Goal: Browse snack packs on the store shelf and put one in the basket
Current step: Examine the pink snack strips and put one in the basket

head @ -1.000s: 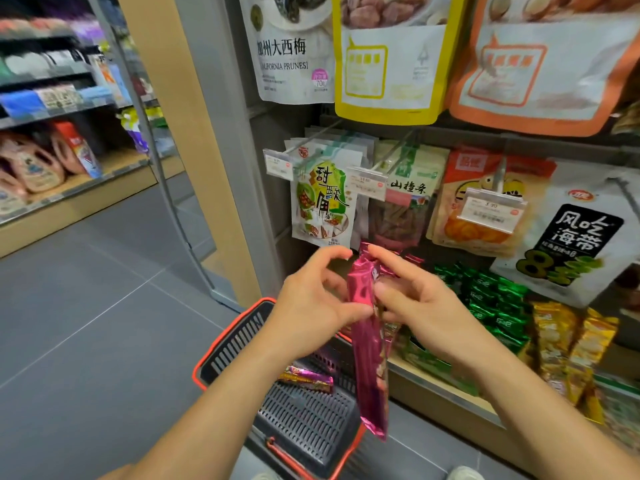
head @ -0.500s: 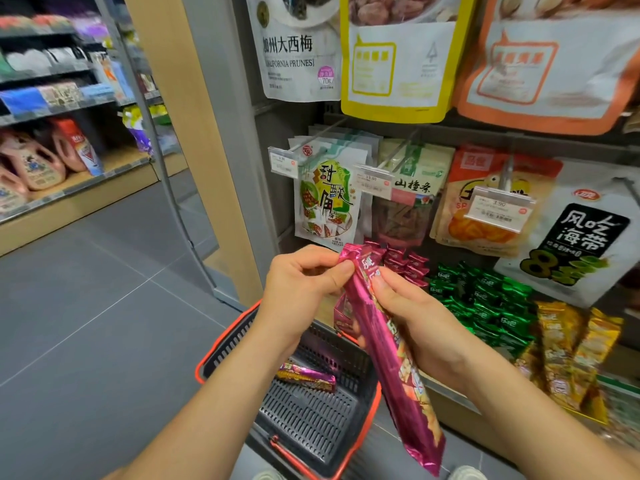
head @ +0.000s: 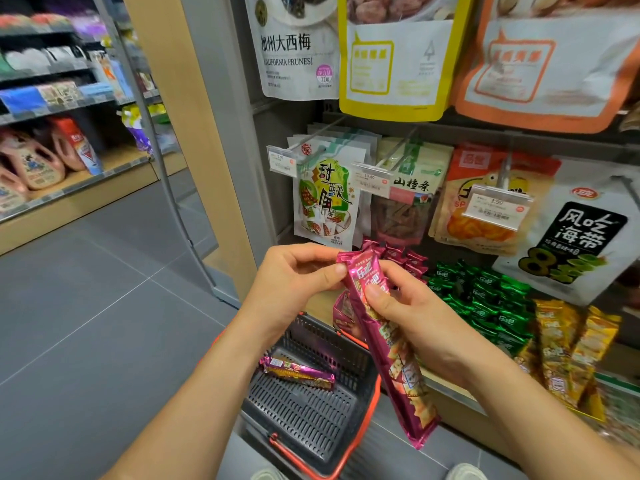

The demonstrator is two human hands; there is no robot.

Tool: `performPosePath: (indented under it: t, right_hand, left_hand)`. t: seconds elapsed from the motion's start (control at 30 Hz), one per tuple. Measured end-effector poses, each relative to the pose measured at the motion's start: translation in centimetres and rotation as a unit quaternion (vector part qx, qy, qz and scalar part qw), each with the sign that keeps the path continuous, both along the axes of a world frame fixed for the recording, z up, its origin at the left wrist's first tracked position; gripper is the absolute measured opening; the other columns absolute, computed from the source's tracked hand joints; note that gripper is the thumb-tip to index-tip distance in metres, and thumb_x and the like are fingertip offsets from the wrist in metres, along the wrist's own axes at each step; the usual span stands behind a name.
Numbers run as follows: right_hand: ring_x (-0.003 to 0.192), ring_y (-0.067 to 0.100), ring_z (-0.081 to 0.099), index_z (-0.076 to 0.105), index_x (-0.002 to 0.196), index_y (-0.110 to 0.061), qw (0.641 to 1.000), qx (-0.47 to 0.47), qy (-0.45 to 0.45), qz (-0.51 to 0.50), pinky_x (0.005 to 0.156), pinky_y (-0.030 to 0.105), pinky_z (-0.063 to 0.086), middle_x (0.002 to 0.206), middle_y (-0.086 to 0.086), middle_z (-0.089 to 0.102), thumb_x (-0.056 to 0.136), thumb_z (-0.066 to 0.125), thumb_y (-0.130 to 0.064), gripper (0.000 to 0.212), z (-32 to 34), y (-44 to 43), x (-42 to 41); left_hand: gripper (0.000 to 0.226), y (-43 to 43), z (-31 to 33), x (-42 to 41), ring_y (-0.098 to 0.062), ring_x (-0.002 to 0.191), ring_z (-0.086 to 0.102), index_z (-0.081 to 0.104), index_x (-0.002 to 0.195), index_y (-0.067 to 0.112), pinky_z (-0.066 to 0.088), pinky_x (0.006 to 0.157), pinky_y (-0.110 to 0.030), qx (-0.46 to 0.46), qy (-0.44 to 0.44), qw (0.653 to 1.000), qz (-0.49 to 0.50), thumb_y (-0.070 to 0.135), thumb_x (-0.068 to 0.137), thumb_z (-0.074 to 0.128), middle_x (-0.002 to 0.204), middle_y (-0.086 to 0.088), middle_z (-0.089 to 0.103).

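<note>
Pack [head: 398, 362] top edge pinched by left hand [head: 294, 282] and right hand [head: 426, 320], above basket [head: 304, 420].

shelf [head: 457, 410]: magenta packs [head: 412, 261], green packs [head: 485, 306], gold packs [head: 568, 348] | floor [head: 86, 341]: basket [head: 322, 336]

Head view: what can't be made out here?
All head view.
Price tags: print too small.
Pink pack: label partly covered by right hand.
Basket: left side behind left forearm.
Top pouches: cut off by top edge.
Far shelf: blurred.
</note>
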State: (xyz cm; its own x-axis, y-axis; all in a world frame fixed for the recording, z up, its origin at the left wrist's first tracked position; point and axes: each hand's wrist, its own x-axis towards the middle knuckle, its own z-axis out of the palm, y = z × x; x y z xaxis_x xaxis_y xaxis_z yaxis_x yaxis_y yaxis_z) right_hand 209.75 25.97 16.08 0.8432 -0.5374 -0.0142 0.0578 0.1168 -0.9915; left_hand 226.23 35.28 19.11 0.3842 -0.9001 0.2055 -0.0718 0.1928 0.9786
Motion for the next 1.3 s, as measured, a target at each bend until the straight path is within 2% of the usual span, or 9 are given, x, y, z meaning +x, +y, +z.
performPosePath:
  t: [0.23,0.37,0.53,0.63,0.73,0.8,0.97,1.13,1.3]
  right_hand:
    - [0.104,0.029,0.069,0.057,0.123,-0.026,1.000,-0.019,0.010,0.001,0.097,0.051,0.051,0.112,0.007,0.072,0.085,0.066,-0.033,0.039,0.3,-0.1,-0.2]
    - [0.097,0.027,0.071,0.058,0.117,-0.026,0.998,-0.053,0.006,-0.020,0.092,0.048,0.054,0.104,0.008,0.074,0.087,0.067,-0.029,0.032,0.7,-0.1,-0.3]
    - [0.093,0.024,0.070,0.056,0.112,-0.021,0.995,-0.077,-0.010,-0.058,0.086,0.045,0.057,0.102,0.010,0.073,0.086,0.071,-0.015,0.031,0.6,0.2,-0.2]
    - [0.094,0.022,0.070,0.055,0.105,-0.033,0.989,-0.132,0.007,-0.073,0.087,0.045,0.056,0.102,0.003,0.072,0.077,0.075,-0.023,0.036,0.6,0.5,0.0]
    - [0.082,0.011,0.065,0.048,0.105,-0.040,0.963,-0.244,0.037,-0.104,0.074,0.029,0.056,0.093,-0.009,0.065,0.075,0.075,-0.022,0.044,0.5,0.9,0.4]
    - [0.076,0.008,0.060,0.044,0.104,-0.041,0.932,-0.332,0.045,-0.141,0.063,0.018,0.048,0.088,-0.014,0.060,0.077,0.075,-0.018,0.047,0.4,1.2,0.6]
    - [0.090,0.003,0.051,0.044,0.119,-0.040,0.855,-0.480,0.073,-0.180,0.074,0.025,0.049,0.104,-0.011,0.050,0.081,0.072,-0.025,0.050,0.4,1.4,0.7]
    - [0.084,0.003,0.058,0.047,0.118,-0.049,0.921,-0.372,0.020,-0.110,0.069,0.018,0.044,0.095,-0.014,0.061,0.092,0.047,-0.058,0.028,1.0,1.8,0.9]
    - [0.081,0.022,0.064,0.055,0.107,-0.038,0.978,-0.195,-0.005,-0.079,0.074,0.032,0.052,0.093,0.005,0.068,0.092,0.051,-0.053,0.022,1.7,2.0,0.9]
  left_hand:
    - [0.024,0.3,0.4,0.3,-0.020,0.079,0.070,0.076,0.089,0.002,0.057,0.071,-0.027,0.017,-0.036,0.999,0.011,0.016,0.070,0.075,0.085,-0.008,0.074]
    - [0.029,0.3,0.3,0.4,-0.037,0.099,0.067,0.075,0.097,0.001,0.056,0.090,-0.047,0.022,-0.016,1.000,-0.010,0.019,0.075,0.073,0.099,-0.017,0.073]
    - [0.028,0.4,0.4,0.4,-0.033,0.101,0.068,0.078,0.097,0.014,0.055,0.090,-0.041,0.024,0.000,0.999,-0.035,0.031,0.075,0.079,0.101,-0.015,0.074]
    - [0.022,0.0,0.1,0.1,-0.025,0.089,0.071,0.079,0.090,0.014,0.057,0.082,-0.038,0.016,-0.025,0.999,0.023,0.028,0.072,0.081,0.091,-0.010,0.076]
    - [0.006,-0.5,-0.4,-0.7,-0.014,0.072,0.066,0.075,0.087,0.010,0.053,0.066,-0.022,0.018,-0.020,0.999,0.046,0.013,0.085,0.070,0.080,-0.006,0.074]
    - [0.015,-0.8,-0.5,-1.2,-0.009,0.064,0.059,0.072,0.083,0.013,0.048,0.058,-0.017,0.029,0.005,0.999,0.045,0.007,0.092,0.060,0.072,-0.001,0.069]
    - [0.028,-1.2,-0.5,-1.4,-0.009,0.064,0.063,0.070,0.077,0.015,0.052,0.058,-0.019,0.022,0.118,0.991,0.064,0.000,0.093,0.053,0.069,-0.001,0.069]
    - [0.021,-1.3,-0.5,-1.4,-0.009,0.059,0.061,0.062,0.083,0.008,0.051,0.056,-0.019,-0.015,0.171,0.984,0.036,-0.006,0.093,0.050,0.066,-0.001,0.066]
    - [0.026,-1.2,-0.7,-1.4,-0.009,0.062,0.062,0.066,0.085,0.007,0.051,0.062,-0.019,-0.037,0.087,0.995,0.018,-0.013,0.091,0.050,0.069,0.001,0.067]
